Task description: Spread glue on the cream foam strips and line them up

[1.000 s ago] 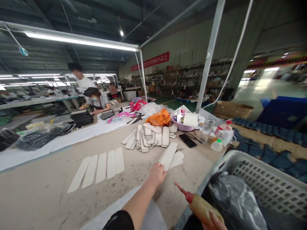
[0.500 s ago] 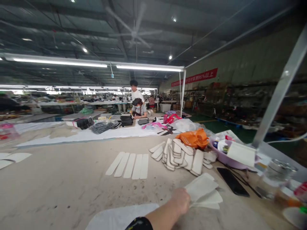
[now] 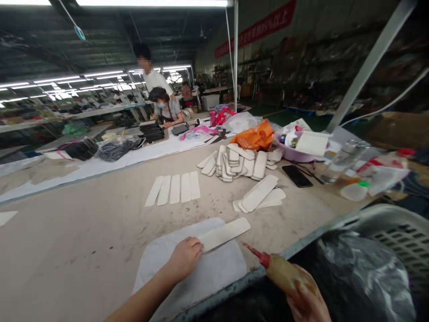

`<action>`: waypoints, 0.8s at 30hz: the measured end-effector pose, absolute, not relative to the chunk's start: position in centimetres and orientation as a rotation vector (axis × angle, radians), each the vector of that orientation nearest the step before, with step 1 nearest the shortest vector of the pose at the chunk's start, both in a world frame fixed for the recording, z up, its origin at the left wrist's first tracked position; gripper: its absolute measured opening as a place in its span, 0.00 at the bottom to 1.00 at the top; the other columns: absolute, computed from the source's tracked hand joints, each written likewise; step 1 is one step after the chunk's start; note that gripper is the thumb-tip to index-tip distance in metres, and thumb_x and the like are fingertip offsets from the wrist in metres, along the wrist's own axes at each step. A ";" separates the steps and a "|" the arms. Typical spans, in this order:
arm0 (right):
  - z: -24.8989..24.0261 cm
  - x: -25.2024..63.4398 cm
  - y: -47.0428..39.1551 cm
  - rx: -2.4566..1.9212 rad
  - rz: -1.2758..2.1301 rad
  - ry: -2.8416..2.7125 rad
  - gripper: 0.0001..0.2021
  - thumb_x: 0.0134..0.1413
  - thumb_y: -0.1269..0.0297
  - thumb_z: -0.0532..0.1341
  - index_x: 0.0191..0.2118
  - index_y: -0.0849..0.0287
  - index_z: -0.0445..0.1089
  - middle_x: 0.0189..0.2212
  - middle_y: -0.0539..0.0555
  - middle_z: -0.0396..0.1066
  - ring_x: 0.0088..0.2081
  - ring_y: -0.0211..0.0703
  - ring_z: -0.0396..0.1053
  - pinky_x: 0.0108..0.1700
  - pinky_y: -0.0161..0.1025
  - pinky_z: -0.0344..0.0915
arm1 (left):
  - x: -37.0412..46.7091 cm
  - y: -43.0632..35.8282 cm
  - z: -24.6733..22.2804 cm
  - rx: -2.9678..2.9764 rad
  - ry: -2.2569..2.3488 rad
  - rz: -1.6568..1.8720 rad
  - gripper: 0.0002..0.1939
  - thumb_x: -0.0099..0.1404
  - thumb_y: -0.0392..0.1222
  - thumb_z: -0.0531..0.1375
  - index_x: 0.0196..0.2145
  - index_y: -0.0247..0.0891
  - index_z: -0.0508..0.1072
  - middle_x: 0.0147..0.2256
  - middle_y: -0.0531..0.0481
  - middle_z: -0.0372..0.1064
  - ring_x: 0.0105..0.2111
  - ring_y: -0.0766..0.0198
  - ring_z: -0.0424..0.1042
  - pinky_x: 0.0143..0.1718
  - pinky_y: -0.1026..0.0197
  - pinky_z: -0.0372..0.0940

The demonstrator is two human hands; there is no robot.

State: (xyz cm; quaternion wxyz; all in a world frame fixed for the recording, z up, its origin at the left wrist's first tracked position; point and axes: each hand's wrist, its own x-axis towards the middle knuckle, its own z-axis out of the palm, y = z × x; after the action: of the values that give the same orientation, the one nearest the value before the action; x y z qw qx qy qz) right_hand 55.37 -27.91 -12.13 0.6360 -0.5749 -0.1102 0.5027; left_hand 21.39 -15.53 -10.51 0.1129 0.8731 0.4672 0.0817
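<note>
My left hand [image 3: 186,258] grips one end of a long cream strip [image 3: 228,233], which lies over a white sheet [image 3: 161,255] near the table's front edge. At the lower right my right hand [image 3: 308,297] is wrapped round a yellowish glue bottle [image 3: 284,273]; its red nozzle points left toward the strip. Several cream strips [image 3: 174,188] lie side by side beyond the sheet. A few loose strips [image 3: 259,193] overlap to the right, and a heap of dark-edged pieces [image 3: 234,162] sits behind them.
An orange bag [image 3: 255,135], a purple basin [image 3: 295,153], a black phone [image 3: 297,175] and a glass jar [image 3: 345,161] stand toward the right. A grey crate [image 3: 395,223] with plastic is beside the table. Two people [image 3: 164,107] are across it.
The view has tilted down. The fanned strips that a hand held now lie on the table. My left hand now holds a single strip over the sheet, and the bottle has come into view.
</note>
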 end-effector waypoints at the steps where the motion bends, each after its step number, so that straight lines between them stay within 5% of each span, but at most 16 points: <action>1: -11.9 54.5 -27.3 -1.301 1.187 -0.236 0.29 0.32 0.52 0.72 0.46 0.49 0.68 0.37 0.51 0.72 0.24 0.40 0.66 0.15 0.30 0.56 | 20.6 -16.7 -11.1 2.533 1.386 0.252 0.10 0.66 0.38 0.53 0.40 0.40 0.74 0.39 0.47 0.71 0.40 0.60 0.69 0.45 0.57 0.66; 9: -11.1 48.0 -23.2 -1.313 1.203 -0.694 0.29 0.39 0.54 0.70 0.48 0.55 0.63 0.34 0.52 0.71 0.24 0.38 0.64 0.19 0.31 0.60 | 19.0 -20.0 -14.8 2.445 1.466 0.710 0.14 0.68 0.37 0.50 0.46 0.37 0.72 0.44 0.42 0.69 0.44 0.59 0.67 0.47 0.54 0.67; 11: -11.9 46.9 -22.3 -1.318 1.113 -0.836 0.28 0.41 0.55 0.70 0.48 0.57 0.63 0.40 0.56 0.70 0.35 0.46 0.69 0.32 0.38 0.69 | 18.9 -19.8 -15.2 2.481 1.435 0.719 0.16 0.68 0.36 0.50 0.49 0.37 0.71 0.48 0.41 0.68 0.46 0.58 0.67 0.50 0.52 0.66; 14: -13.0 45.7 -21.5 -1.331 1.016 -1.037 0.27 0.44 0.55 0.68 0.49 0.58 0.61 0.46 0.60 0.69 0.46 0.53 0.68 0.48 0.49 0.67 | 18.8 -19.5 -15.6 2.557 1.373 0.656 0.17 0.68 0.33 0.48 0.51 0.37 0.69 0.50 0.43 0.68 0.47 0.58 0.66 0.52 0.51 0.64; 24: -13.1 44.1 -20.8 -1.448 0.582 -1.558 0.23 0.51 0.55 0.63 0.50 0.57 0.61 0.42 0.58 0.68 0.43 0.50 0.68 0.45 0.47 0.69 | 18.9 -19.5 -15.1 2.660 1.373 0.615 0.18 0.65 0.31 0.50 0.50 0.35 0.71 0.48 0.43 0.70 0.44 0.57 0.65 0.51 0.51 0.64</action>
State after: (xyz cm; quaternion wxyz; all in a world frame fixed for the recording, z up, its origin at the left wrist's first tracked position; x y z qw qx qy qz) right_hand 44.08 -20.79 -13.06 0.4514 -0.5860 -0.6304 0.2356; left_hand 18.91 -19.49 -15.13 0.0427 0.8697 0.4487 0.2011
